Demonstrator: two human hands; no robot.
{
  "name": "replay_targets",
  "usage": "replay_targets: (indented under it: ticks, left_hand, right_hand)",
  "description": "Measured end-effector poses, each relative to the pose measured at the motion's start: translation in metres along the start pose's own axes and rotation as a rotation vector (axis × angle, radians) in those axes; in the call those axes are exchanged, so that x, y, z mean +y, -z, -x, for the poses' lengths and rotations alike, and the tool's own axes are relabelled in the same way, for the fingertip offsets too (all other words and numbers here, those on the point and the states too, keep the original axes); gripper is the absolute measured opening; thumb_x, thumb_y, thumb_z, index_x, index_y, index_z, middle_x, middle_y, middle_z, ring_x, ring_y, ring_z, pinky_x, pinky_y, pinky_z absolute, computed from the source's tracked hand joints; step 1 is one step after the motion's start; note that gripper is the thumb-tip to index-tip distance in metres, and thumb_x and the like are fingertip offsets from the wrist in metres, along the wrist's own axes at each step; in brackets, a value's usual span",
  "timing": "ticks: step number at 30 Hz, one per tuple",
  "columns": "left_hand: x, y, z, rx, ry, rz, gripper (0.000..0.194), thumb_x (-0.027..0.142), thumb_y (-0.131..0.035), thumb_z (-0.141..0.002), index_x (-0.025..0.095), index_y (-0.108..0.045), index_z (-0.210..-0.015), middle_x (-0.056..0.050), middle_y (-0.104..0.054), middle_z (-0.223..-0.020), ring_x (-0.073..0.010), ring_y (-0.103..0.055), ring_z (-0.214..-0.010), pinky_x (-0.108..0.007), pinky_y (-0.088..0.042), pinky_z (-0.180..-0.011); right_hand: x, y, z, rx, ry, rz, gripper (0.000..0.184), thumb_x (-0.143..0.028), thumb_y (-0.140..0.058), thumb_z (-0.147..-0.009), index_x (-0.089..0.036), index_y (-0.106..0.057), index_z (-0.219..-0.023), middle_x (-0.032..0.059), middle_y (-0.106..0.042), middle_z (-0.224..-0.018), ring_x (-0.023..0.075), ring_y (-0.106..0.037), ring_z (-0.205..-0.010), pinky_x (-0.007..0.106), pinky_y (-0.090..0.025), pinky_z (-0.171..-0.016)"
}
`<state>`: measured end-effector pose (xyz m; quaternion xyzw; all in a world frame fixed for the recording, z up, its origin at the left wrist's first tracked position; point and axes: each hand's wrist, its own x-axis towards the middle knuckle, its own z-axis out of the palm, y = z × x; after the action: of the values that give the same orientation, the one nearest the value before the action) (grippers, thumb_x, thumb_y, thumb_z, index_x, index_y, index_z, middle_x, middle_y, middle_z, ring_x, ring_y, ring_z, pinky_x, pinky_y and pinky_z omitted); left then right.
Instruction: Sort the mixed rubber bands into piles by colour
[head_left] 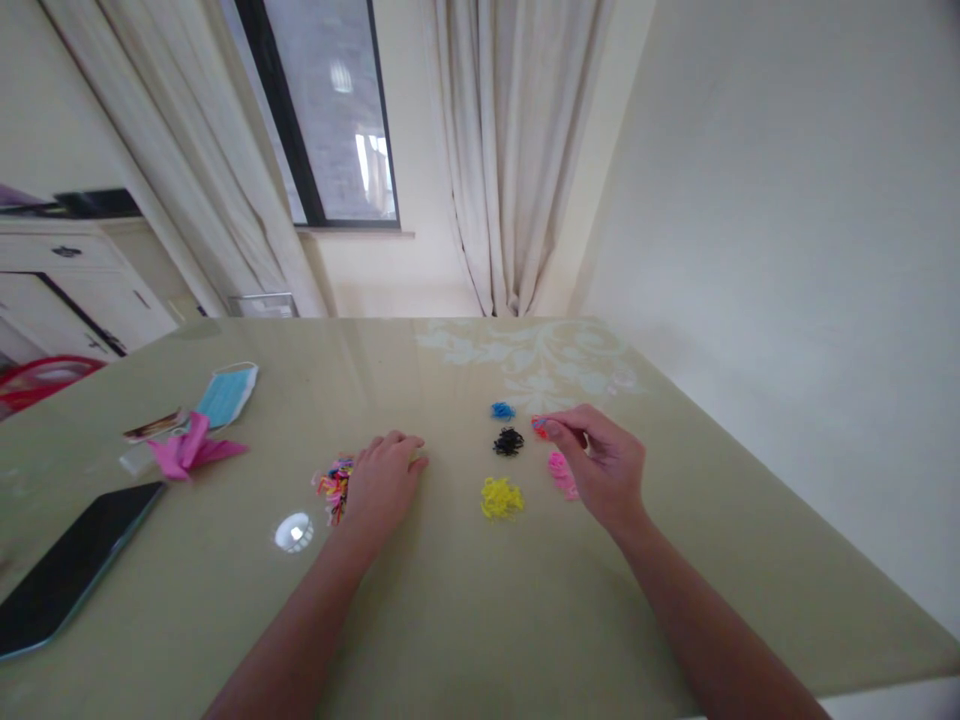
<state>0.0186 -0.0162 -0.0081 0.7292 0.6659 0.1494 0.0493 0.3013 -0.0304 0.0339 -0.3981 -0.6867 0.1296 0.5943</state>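
My left hand (384, 482) lies low over the right side of a mixed, many-coloured pile (335, 488) of what look like small rubber bands; its fingers are loosely stretched and I see nothing held. My right hand (600, 462) is closed in a pinch at a small red pile (538, 427). A bluish bit shows by the fingertips, too small to name. Under that hand's near side sits a pink pile (561, 474), partly covered. Between my hands are a blue pile (502, 410), a black pile (508, 441) and a yellow pile (500, 497).
On the glossy table (450, 620), a dark-screened tablet or phone (79, 560) lies at the left. Beyond it are a pink folded-looking item (192, 448) and a blue face mask (228, 396). A wall (810, 300) runs along the right side.
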Motion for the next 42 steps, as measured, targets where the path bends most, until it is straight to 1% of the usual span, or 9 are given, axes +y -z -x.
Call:
replay_targets:
  ticks: [9,13,17,21,25,28,32,37,42]
  left_hand:
    - [-0.007,-0.012,-0.01,-0.046,-0.028,0.082,0.03,0.016,-0.046,-0.099,0.016,-0.076,-0.099,-0.012,-0.073,-0.104,-0.0264,-0.068,-0.099,-0.036,-0.049,-0.093]
    - [-0.003,-0.013,-0.009,0.001,-0.045,0.103,0.027,0.015,-0.047,-0.099,0.015,-0.074,-0.098,-0.014,-0.072,-0.106,-0.0293,-0.065,-0.106,-0.039,-0.048,-0.097]
    - [0.004,-0.012,-0.01,0.084,-0.049,0.34,0.022,0.015,-0.05,-0.097,0.018,-0.071,-0.094,-0.013,-0.073,-0.104,-0.0287,-0.065,-0.106,-0.04,-0.048,-0.097]
    - [0.011,-0.01,-0.013,0.091,-0.057,0.467,0.018,0.02,-0.053,-0.096,0.018,-0.071,-0.094,-0.009,-0.077,-0.096,-0.0236,-0.069,-0.093,-0.035,-0.052,-0.088]
    - [0.017,-0.01,-0.013,0.045,-0.042,0.843,0.021,0.031,-0.06,-0.091,0.018,-0.076,-0.096,-0.007,-0.08,-0.092,-0.021,-0.071,-0.084,-0.032,-0.056,-0.08]
    - [0.02,-0.011,-0.012,0.002,-0.016,1.122,0.026,0.037,-0.068,-0.084,0.017,-0.078,-0.097,-0.007,-0.081,-0.093,-0.0206,-0.072,-0.084,-0.033,-0.057,-0.081]
    - [0.025,-0.011,-0.008,-0.024,0.056,1.238,0.033,0.041,-0.079,-0.077,0.017,-0.077,-0.1,-0.006,-0.08,-0.091,-0.0193,-0.072,-0.08,-0.033,-0.057,-0.078]
    - [0.032,-0.008,-0.001,-0.091,0.086,1.328,0.038,0.043,-0.085,-0.072,0.017,-0.075,-0.098,-0.003,-0.077,-0.082,-0.0182,-0.071,-0.077,-0.032,-0.057,-0.077]
    - [0.04,-0.004,0.005,-0.182,0.042,1.369,0.036,0.044,-0.087,-0.073,0.017,-0.076,-0.094,-0.003,-0.077,-0.082,-0.0168,-0.07,-0.079,-0.031,-0.057,-0.079]
  right_hand:
    - [0.026,-0.007,0.0,0.005,0.011,0.154,0.019,-0.036,-0.067,-0.098,-0.022,-0.078,-0.091,0.0028,-0.072,-0.075,0.0155,-0.056,-0.061,0.03,-0.045,-0.061]
    - [0.05,-0.017,-0.016,-0.25,-0.04,0.393,0.02,-0.033,-0.064,-0.099,-0.019,-0.078,-0.091,0.0041,-0.075,-0.08,0.0168,-0.063,-0.068,0.03,-0.048,-0.068]
    - [0.074,-0.039,-0.04,-0.47,-0.134,0.643,0.019,-0.027,-0.064,-0.097,-0.02,-0.08,-0.089,0.0067,-0.076,-0.087,0.0188,-0.066,-0.077,0.029,-0.045,-0.071]
    - [0.085,-0.056,-0.053,-0.475,-0.156,0.7,0.018,-0.024,-0.067,-0.093,-0.019,-0.081,-0.081,0.0103,-0.076,-0.088,0.0207,-0.066,-0.079,0.028,-0.042,-0.068]
    - [0.075,-0.046,-0.046,-0.392,-0.177,0.723,0.021,-0.023,-0.062,-0.096,-0.019,-0.081,-0.088,0.0115,-0.077,-0.092,0.0222,-0.067,-0.081,0.03,-0.044,-0.071]
    - [0.059,-0.035,-0.026,-0.31,-0.151,0.63,0.023,-0.029,-0.058,-0.101,-0.021,-0.08,-0.102,0.0084,-0.077,-0.095,0.0198,-0.066,-0.078,0.031,-0.048,-0.074]
    - [0.04,-0.036,0.001,-0.223,-0.035,0.238,0.025,-0.037,-0.063,-0.101,-0.019,-0.08,-0.097,0.0055,-0.072,-0.079,0.0176,-0.061,-0.068,0.029,-0.048,-0.066]
    - [0.023,-0.053,0.017,-0.392,0.0,0.041,0.028,-0.044,-0.072,-0.096,-0.019,-0.08,-0.106,0.0046,-0.07,-0.081,0.0152,-0.057,-0.066,0.026,-0.045,-0.061]
    - [0.016,-0.057,0.023,-0.408,-0.014,-0.004,0.027,-0.042,-0.065,-0.101,-0.02,-0.08,-0.098,0.004,-0.069,-0.079,0.0144,-0.056,-0.067,0.026,-0.043,-0.062]
